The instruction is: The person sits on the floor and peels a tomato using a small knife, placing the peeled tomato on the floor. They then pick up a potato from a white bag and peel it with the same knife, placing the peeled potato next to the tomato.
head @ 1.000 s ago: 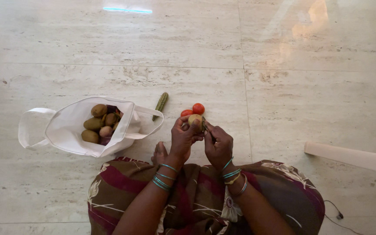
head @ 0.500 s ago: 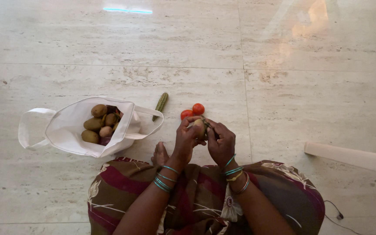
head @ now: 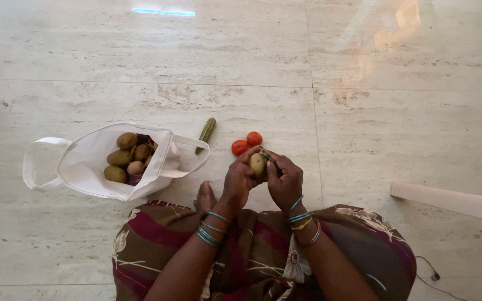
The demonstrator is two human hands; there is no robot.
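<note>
Pale polished stone floor (head: 364,111) all around, light glaring off it at the top. I'm sitting on it, patterned maroon cloth (head: 263,251) covering my lap, one bare foot (head: 205,196) poking out in front.

My left hand (head: 237,181) is gripping a potato (head: 257,165), fingers curled round its left side. My right hand (head: 283,179) is closing on the same potato from the right, thumb pressing on its face. Something thin and dark is sticking out at the top of the potato by my right fingers; can't tell what it is. Potato is sitting up off the floor, between both hands, just in front of my knees.

Bangles (head: 212,227) are riding on both wrists.

Two red tomatoes (head: 246,143) are lying on the floor just beyond my hands, touching each other. A green cucumber (head: 206,131) is lying to their left, one end meeting the handle of a white cloth bag (head: 96,167). Bag is slumping open on its side at my left, holding more potatoes (head: 123,159). A pale beam (head: 453,200) is lying on the floor well off to my right.
</note>
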